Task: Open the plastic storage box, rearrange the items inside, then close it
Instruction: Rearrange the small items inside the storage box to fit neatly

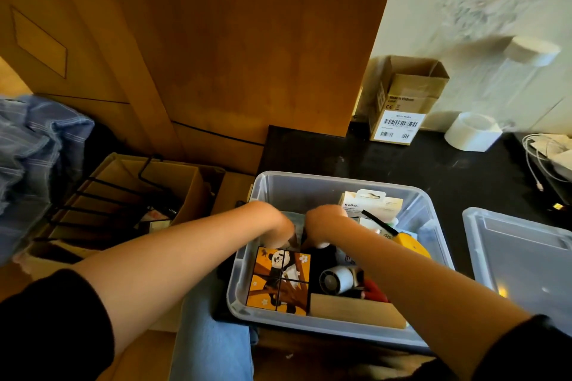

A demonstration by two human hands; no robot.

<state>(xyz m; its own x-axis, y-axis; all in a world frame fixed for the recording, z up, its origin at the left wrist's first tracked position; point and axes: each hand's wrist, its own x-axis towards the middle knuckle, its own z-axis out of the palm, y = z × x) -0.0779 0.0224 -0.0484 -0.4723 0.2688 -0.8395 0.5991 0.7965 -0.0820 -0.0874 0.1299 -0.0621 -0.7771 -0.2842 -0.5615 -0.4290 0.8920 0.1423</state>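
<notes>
I see the clear plastic storage box (337,185) sitting open on the black tabletop (448,170), and its lid (523,257) lies flat just to the right of the box. Both of my hands are down inside the box, near its middle. My left hand (278,226) and my right hand (325,223) are almost touching, and the fingers point down and hide behind the wrists, so I cannot tell if they are holding something or not.

Here is what I think could go wrong. The box hangs a little past the near edge of the tabletop, so a hard push down on that side could tip it toward me. The panda picture box (280,280) stands at the near left corner of the box, right under my left arm, and my arm could bump it. The small white fan (337,280) and the yellow thing (413,241) lie loose under my right arm and could get knocked or caught. The white Belkin pack (371,202) stands tall at the far side of the box, and if it stays that high the lid may not shut flat
</notes>
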